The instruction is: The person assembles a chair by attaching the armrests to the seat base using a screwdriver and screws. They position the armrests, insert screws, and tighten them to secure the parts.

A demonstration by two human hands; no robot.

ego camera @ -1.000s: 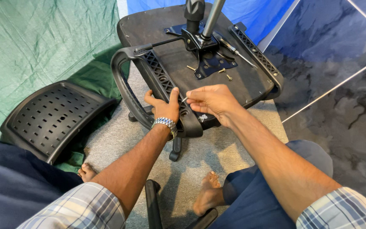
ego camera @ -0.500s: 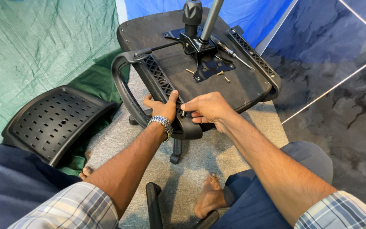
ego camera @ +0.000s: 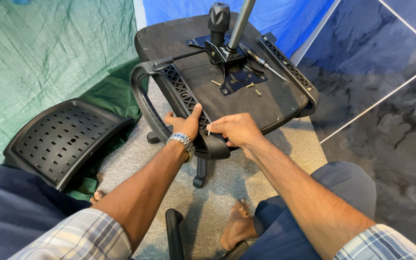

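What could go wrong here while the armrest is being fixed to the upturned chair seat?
The left hand alone steadies the armrest; if it slips, the armrest could shift out of line. The right hand pinches a small screw that could drop onto the carpet. Loose screws on the seat underside might roll off if it is jolted.

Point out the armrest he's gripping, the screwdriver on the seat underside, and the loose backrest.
armrest (ego camera: 181, 91), head view, on its ribbed bar.
screwdriver (ego camera: 261, 60), head view, on its shaft.
backrest (ego camera: 66, 137), head view, on its perforated face.
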